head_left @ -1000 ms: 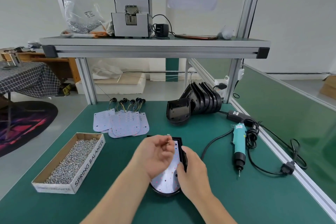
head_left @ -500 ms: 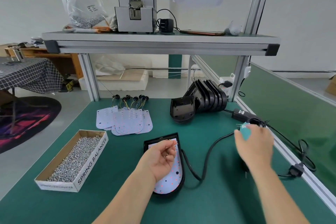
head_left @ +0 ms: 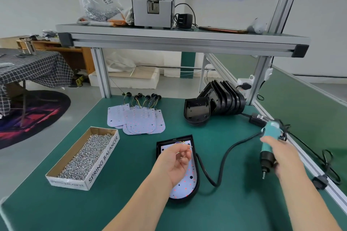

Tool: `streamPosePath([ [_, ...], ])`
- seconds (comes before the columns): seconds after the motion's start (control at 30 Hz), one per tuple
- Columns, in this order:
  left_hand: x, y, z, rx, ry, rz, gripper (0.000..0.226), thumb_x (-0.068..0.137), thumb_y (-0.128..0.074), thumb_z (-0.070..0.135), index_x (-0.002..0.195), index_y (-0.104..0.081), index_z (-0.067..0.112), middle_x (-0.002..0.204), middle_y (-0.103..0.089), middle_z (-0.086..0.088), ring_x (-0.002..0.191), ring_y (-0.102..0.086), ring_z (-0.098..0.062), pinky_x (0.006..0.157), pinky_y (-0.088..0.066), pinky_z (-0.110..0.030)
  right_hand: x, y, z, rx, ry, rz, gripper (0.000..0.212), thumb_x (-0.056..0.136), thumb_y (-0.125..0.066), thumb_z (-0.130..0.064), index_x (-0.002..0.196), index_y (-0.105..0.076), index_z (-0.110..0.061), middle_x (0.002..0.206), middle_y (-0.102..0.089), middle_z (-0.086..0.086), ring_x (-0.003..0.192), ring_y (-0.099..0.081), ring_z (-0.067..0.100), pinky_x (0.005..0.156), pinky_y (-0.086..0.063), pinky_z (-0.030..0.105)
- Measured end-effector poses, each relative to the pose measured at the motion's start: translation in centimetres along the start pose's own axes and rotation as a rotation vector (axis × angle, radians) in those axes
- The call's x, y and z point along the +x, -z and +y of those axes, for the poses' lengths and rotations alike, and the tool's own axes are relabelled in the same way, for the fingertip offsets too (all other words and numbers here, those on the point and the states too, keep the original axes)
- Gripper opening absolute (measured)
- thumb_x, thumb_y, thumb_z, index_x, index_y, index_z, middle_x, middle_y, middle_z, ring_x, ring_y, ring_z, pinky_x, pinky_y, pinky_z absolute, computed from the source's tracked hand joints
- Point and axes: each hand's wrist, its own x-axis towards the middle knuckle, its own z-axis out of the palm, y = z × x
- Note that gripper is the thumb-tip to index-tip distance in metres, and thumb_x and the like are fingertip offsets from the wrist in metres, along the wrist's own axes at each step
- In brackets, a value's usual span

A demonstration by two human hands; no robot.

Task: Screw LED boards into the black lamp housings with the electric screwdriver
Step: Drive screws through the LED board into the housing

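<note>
Green bench mat (head_left: 234,210) all round, and at its middle lies the black lamp housing (head_left: 158,150) with the LED board (head_left: 185,185) seated inside, its long axis running away from the person. Right over the housing hovers the left hand (head_left: 174,163), thumb and forefinger pinching what looks like a small screw (head_left: 190,148). Well to the housing's right, the right hand (head_left: 281,157) is wrapped round the electric screwdriver (head_left: 268,148), bit tilted downward, so the driver probably needs to swing left to the board.

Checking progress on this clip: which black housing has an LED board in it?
The housing lying flat under the left hand, a white board inside it. The stack at the back shows no boards.
</note>
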Motion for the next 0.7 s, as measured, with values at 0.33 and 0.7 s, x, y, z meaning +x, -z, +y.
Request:
streamPosePath([
  [0.33,0.2,0.2,-1.0,0.078,-0.061,-0.05,0.006,0.095,-0.059,-0.005,0.09,-0.063,-0.006,0.067,-0.071,-0.014,0.055,-0.07,-0.014,0.043,-0.049,-0.013,-7.3,-2.9,-3.5,0.956,-0.158,-0.746,0.04,0.09,-0.061,-0.052,0.102,-0.059,-0.014,0.079,-0.053,-0.007,0.067,-0.05,0.006,0.049,-0.034,0.013],
  [0.7,0.6,1.1,-0.5,-0.036,0.032,-0.142,0.01,0.091,-0.057,-0.012,0.091,-0.067,-0.01,0.076,-0.071,-0.018,0.056,-0.07,-0.018,0.049,-0.056,-0.018,-10.6,-11.6,-5.4,0.784,0.154,-0.37,0.013,0.088,-0.062,-0.005,0.095,-0.058,-0.015,0.074,-0.057,-0.004,0.059,-0.05,0.008,0.056,-0.043,0.017],
])
